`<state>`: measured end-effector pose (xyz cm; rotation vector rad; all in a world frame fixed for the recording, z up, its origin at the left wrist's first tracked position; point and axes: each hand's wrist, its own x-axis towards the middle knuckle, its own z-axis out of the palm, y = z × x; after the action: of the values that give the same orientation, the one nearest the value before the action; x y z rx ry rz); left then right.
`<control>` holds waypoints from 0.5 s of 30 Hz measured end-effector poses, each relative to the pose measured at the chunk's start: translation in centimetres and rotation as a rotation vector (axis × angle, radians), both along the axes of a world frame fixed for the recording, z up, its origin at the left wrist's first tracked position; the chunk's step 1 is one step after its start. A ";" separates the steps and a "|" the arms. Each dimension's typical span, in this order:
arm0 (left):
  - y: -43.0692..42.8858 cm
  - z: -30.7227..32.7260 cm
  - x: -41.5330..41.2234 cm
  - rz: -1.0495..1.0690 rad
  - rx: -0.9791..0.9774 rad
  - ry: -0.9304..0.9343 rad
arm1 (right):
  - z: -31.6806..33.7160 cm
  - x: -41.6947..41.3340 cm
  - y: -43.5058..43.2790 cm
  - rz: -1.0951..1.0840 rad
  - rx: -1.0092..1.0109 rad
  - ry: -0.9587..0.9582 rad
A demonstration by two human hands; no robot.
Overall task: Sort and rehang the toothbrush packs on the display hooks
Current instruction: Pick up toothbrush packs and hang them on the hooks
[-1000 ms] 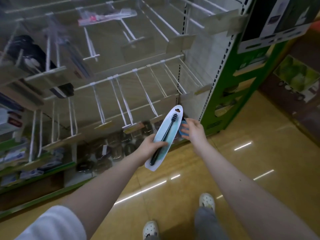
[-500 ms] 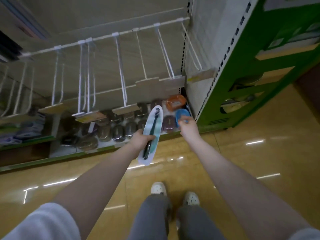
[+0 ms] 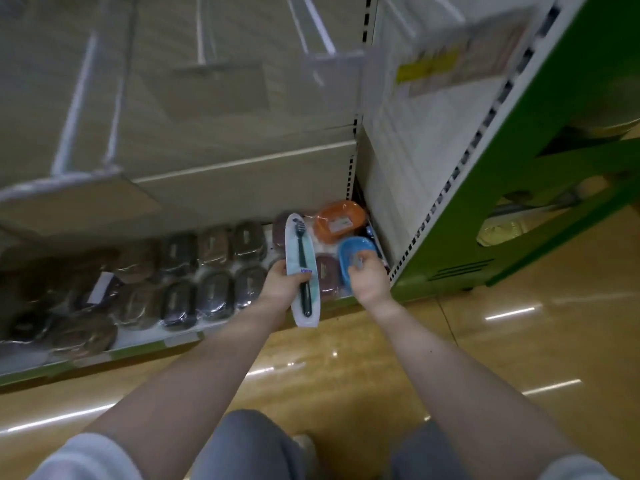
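The left hand (image 3: 281,287) grips the toothbrush pack (image 3: 300,268). The right hand (image 3: 367,277) is by a blue dish (image 3: 356,249); its hold is too blurry to tell.

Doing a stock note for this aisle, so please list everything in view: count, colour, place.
toothbrush pack: one, white-and-teal card with dark brush, held over the bottom shelf
orange dish: one, orange, wrapped, back right of the shelf
blue dish: one, blue, front right of the shelf
wrapped boxes: many, dark brown and grey, in rows across the shelf
display hooks: several, white, above the shelf, blurred
end panel: one, green, right
floor: tan, glossy
trousers: grey, bottom edge
left hand: grips the toothbrush pack
right hand: fingers curled at the blue dish; whether it holds anything is unclear
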<state>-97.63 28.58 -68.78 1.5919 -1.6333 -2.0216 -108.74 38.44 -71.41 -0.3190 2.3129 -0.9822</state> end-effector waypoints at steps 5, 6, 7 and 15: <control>-1.4 -7.7 -3.2 -0.007 -0.036 0.070 | -7.4 -3.3 -2.1 0.114 0.155 0.297; -1.6 -9.0 -3.6 -0.021 -0.030 0.078 | -8.5 -3.9 -2.4 0.098 0.162 0.317; -2.0 -10.5 -4.1 -0.035 -0.029 0.090 | -9.7 -4.6 -2.7 0.079 0.159 0.343; -4.9 -17.0 -5.7 -0.036 -0.078 0.144 | -17.4 -9.2 -5.3 0.059 0.284 0.464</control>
<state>-103.33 23.66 -85.79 1.3681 -1.6764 -2.0111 -117.97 33.15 -88.85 -0.5387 2.7985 -0.5791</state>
